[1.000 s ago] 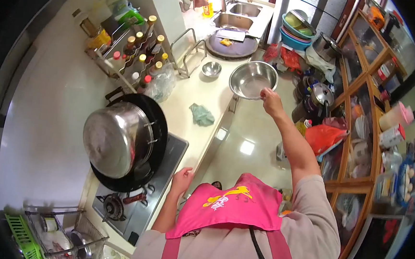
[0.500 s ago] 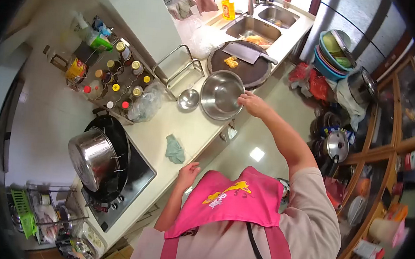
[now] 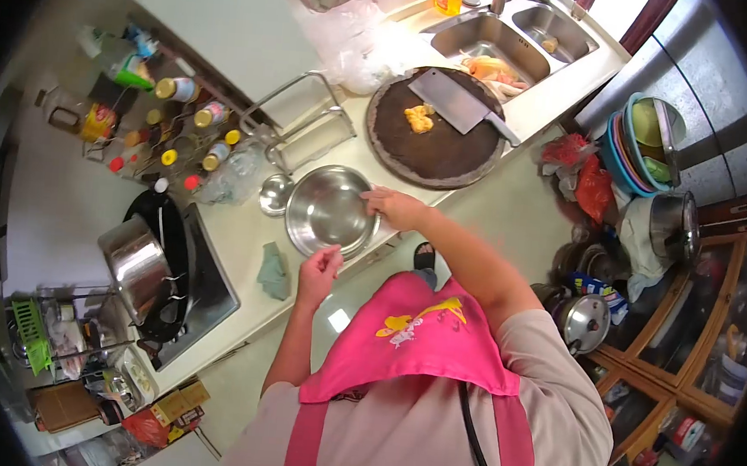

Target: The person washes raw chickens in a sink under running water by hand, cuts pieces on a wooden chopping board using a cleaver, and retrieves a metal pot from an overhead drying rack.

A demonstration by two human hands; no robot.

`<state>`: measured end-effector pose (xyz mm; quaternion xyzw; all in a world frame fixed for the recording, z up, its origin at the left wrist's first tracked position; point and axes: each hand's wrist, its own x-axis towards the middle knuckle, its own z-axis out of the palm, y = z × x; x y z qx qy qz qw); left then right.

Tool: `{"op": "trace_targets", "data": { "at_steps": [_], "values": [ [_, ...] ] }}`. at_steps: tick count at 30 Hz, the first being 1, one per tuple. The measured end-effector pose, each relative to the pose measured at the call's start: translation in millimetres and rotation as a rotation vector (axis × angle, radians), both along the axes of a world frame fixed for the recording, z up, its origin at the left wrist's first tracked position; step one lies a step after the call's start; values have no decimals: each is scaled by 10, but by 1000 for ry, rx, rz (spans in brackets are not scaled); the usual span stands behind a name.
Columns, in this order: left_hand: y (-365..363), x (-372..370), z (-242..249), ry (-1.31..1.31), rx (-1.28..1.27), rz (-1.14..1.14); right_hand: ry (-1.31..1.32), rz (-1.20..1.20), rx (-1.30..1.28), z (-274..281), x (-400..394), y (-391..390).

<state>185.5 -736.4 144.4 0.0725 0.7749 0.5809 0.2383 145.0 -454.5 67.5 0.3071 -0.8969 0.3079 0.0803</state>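
My right hand [image 3: 395, 208] is closed on the right rim of a wide stainless steel bowl [image 3: 327, 208] near the counter's front edge. At the bowl's near rim is my left hand [image 3: 320, 272], its fingers loosely curled and nothing visible in them. A small metal bowl [image 3: 275, 194] sits just left of the big one. The green cloth [image 3: 273, 271] lies crumpled on the counter, left of my left hand. Beyond the bowl, a round dark chopping board [image 3: 422, 163] carries a cleaver [image 3: 452, 100] and a small yellow lump [image 3: 419, 118].
A wire rack [image 3: 316, 129] stands behind the bowls, with several bottles [image 3: 176, 89] to its left. Left of the counter space, a large pot [image 3: 137, 268] is tilted in a black wok [image 3: 165, 305] on the stove. The double sink [image 3: 491, 38] holds pale food at the back right.
My left hand has come forward to the big bowl's near rim. My right hand remains on its right rim. The camera view has shifted, with the board now farther from the bowl.
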Motion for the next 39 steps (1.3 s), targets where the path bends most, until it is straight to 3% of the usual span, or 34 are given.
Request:
{"op": "trace_targets", "data": {
  "at_steps": [2,6,8,9,11,12,13,16,19,23,24,28,31,34,39],
  "values": [
    [386,-248,10,21,47,18,122,-210,115,116,-12,110],
    [1232,-822,-105,45,165,29,-196,-321,-33,550,-88,750],
    [1711,-1070,-154,23,96,1,4,-405,-32,701,-159,1275],
    [1912,-1221,-253,180,-11,-62,-6,-514,57,662,-239,1575],
    [2311,-1462,-563,376,-206,-117,120,-944,255,650,-204,2112],
    [2515,-1567,-722,418,-296,-108,34,-1026,232,614,-167,2389],
    [2687,-1648,-807,461,-391,-100,-277,-1075,278,633,-140,2607],
    [3170,-1703,-635,475,-606,-24,-612,-810,153,545,-155,3195],
    [3437,-1886,-700,406,-581,33,-671,-679,117,464,-223,3593],
    [3693,-1862,-672,369,-605,149,-910,-552,-401,615,-157,3949],
    [3757,-1851,-647,361,-604,184,-951,-520,-423,600,-154,3992],
    [4005,-1809,-616,161,-543,340,-1047,-361,-438,705,-358,4038],
    [4085,-1748,-646,88,-362,481,-1189,-239,-486,660,-516,4024],
    [3967,-1761,-897,9,-142,550,-1145,-192,-457,649,-565,4027],
    [3698,-1401,-229,125,-33,737,-1058,-77,-251,1116,-630,3714]
  ]
}}
